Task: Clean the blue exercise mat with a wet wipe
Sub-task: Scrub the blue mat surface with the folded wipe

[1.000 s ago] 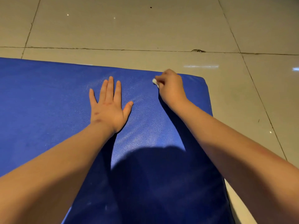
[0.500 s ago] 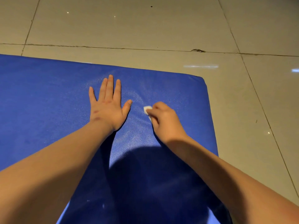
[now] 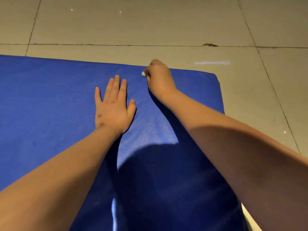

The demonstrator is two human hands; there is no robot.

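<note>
Blue exercise mat lies flat on tiled floor and fills the lower left of the view. Its far edge runs across mid frame, the far-right corner is rounded, and floor shows beyond it and to the right. Surface is pebbled and shiny where light hits. A dark shadow covers the near middle, btw the two forearms.

L hand: wide open, palm down, flat on the mat. Four fingers are straight and close together, pointing to the far edge, thumb splayed right. It holds nothing. A few reddish marks on its back nr the wrist.

R hand: fingers curled, knuckles up, at the mat's far edge, just ahead and right of L hand, not touching it. It pinches a small white wet wipe. Only a bit pokes out on the left, by the fingertips, low against the mat; the rest is hidden in the hand.

Floor: beige tiles, dark grout lines, a chipped spot in the line beyond the mat.
</note>
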